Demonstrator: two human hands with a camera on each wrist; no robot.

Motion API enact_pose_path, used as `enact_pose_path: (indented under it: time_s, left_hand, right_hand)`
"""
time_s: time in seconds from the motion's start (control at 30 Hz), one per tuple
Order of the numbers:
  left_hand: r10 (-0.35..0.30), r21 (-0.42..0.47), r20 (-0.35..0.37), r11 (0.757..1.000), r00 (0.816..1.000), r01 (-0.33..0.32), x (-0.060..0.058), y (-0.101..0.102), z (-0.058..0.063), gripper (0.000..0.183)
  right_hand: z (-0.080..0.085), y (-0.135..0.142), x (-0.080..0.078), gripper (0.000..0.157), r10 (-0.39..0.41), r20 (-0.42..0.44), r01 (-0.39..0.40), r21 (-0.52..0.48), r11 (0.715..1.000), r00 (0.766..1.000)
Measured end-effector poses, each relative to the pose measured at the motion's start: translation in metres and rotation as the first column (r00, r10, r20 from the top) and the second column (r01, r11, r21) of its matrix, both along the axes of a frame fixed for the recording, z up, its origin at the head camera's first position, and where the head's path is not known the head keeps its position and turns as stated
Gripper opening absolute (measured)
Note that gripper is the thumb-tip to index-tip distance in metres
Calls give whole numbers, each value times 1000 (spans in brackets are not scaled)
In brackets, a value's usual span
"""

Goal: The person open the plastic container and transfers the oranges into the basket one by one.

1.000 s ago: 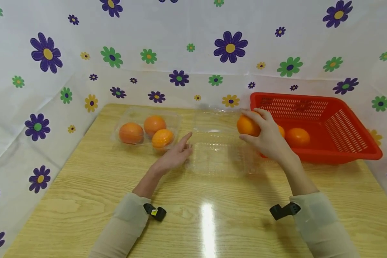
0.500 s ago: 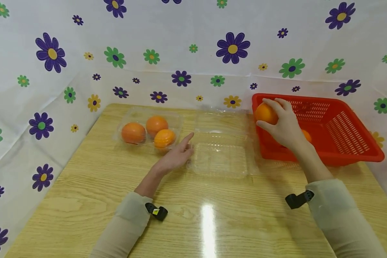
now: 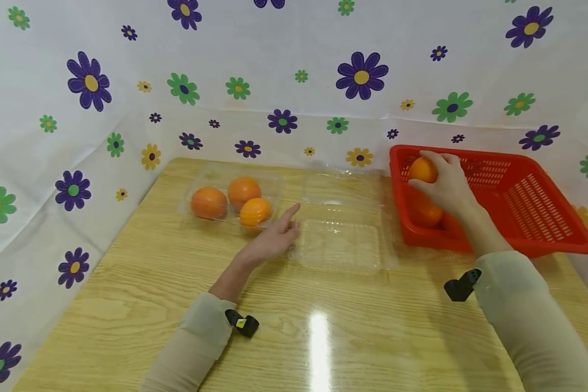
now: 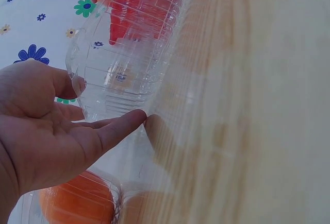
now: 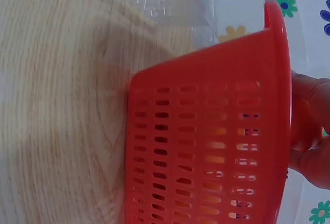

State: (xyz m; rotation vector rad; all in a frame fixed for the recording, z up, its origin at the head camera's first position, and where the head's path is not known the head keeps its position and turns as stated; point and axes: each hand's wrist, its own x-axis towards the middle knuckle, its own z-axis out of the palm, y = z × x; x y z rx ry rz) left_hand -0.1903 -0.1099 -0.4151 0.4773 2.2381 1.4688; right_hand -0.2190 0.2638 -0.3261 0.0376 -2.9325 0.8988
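My right hand [image 3: 448, 185] grips an orange [image 3: 422, 171] between thumb and fingers, inside the left end of the red plastic basket [image 3: 563, 246]. Below it in the basket lies another orange [image 3: 425, 213], partly covered by the hand and forearm. The right wrist view shows the fingers beyond the basket's slotted wall. With fingers extended, my left hand [image 3: 271, 240] touches the left edge of a clear plastic clamshell box [image 3: 340, 245], whose lid [image 3: 340, 188] is folded back. In the left wrist view one fingertip [image 4: 138, 117] sits low at the box's side.
Left of the hands stands a second clear clamshell [image 3: 210, 173] with three oranges [image 3: 208, 203] in it. Both clamshells and the basket stand on the wooden table [image 3: 284, 326]. A flower-print cloth [image 3: 313, 65] hangs behind and at the sides.
My right hand has carried the orange right, from over the right edge of the open clamshell into the basket. The left hand has stayed at the clamshell's edge. The head view has shifted slightly.
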Motion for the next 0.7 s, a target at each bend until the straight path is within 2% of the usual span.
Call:
enact_pose_path:
  time_s: [0.3, 0.57, 0.7]
  left_hand:
    - [-6, -1, -10, 1000, 1000, 6, 0, -1, 0, 63]
    - [0, 11, -1, 1000, 1000, 0, 2, -1, 1, 63]
    - [0, 17, 4, 1000, 1000, -1, 3, -2, 2, 63]
  right_hand:
    - [7, 8, -15, 74, -4, 67, 3, 19, 1000, 998]
    - [-4, 8, -25, 80, -11, 195, -1, 63, 998, 981]
    - [-10, 7, -27, 83, -18, 227, 3, 65, 998, 974]
